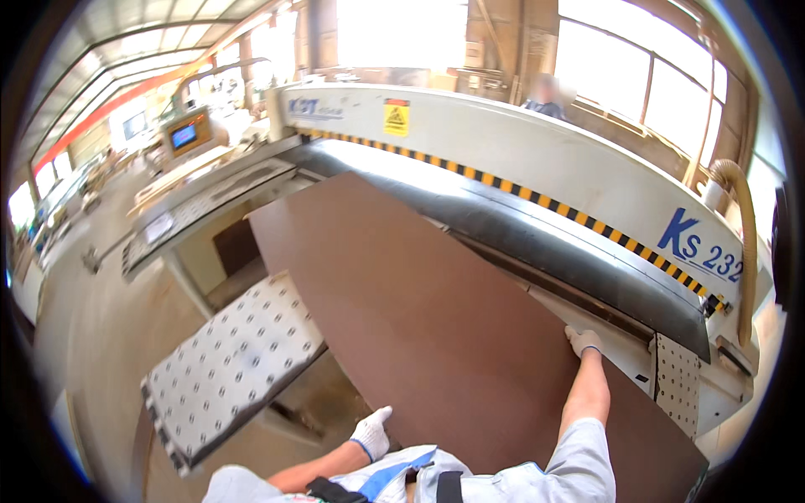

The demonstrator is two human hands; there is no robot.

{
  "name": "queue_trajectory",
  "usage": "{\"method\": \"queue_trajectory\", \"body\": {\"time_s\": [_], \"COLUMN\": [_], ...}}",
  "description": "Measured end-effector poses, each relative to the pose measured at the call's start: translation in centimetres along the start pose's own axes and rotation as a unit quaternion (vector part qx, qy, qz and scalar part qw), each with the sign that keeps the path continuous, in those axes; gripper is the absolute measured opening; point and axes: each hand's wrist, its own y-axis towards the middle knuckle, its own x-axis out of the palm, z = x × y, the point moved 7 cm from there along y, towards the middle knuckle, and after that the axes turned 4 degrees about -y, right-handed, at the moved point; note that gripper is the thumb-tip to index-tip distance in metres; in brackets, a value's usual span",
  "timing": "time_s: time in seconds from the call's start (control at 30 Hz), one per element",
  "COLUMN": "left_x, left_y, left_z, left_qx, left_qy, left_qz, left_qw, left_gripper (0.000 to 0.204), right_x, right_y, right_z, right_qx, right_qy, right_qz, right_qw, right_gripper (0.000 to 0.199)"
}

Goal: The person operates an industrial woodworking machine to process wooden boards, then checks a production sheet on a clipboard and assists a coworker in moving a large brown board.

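A large brown panel (436, 318) stretches diagonally across the middle, from the saw machine's side toward my body at the lower right. My right hand (581, 339), in a pale work glove, grips its far long edge with the fingers curled over it. At the near long edge, close to my waist, my left hand (371, 433) wears a white glove with a blue cuff. It holds the panel there, thumb up, and its other fingers are partly hidden. The panel's far left corner lies in front of the machine's long metal pressure beam (503, 226).
A white panel saw (470, 126) with a yellow-black striped edge spans the back. A dotted support table (243, 369) juts out at left, and another dotted table (675, 377) stands right. A control screen (183, 136) stands back left; a person (547, 99) is behind the machine.
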Motion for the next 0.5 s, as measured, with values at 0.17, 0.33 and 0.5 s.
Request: {"method": "queue_trajectory", "body": {"time_s": [0.17, 0.33, 0.5], "left_x": [4.7, 7.9, 11.1], "left_y": [7.1, 11.9, 17.1], "left_z": [3.2, 8.6, 9.7], "left_qx": [-0.022, 0.043, 0.038], "left_qy": [0.030, 0.337, 0.190], "left_qz": [0.073, 0.055, 0.074], "left_qw": [0.997, 0.939, 0.978], "left_gripper": [0.043, 0.043, 0.047], "right_x": [4.6, 4.7, 8.2], "right_y": [9.3, 9.2, -0.4], "right_z": [-2.1, -9.9, -8.1], "right_qx": [0.000, -0.086, -0.055], "right_qy": [0.025, 0.090, 0.164], "right_qz": [0.008, 0.121, 0.171], "right_qw": [1.000, 0.985, 0.970], "right_gripper": [0.085, 0.072, 0.074]}}
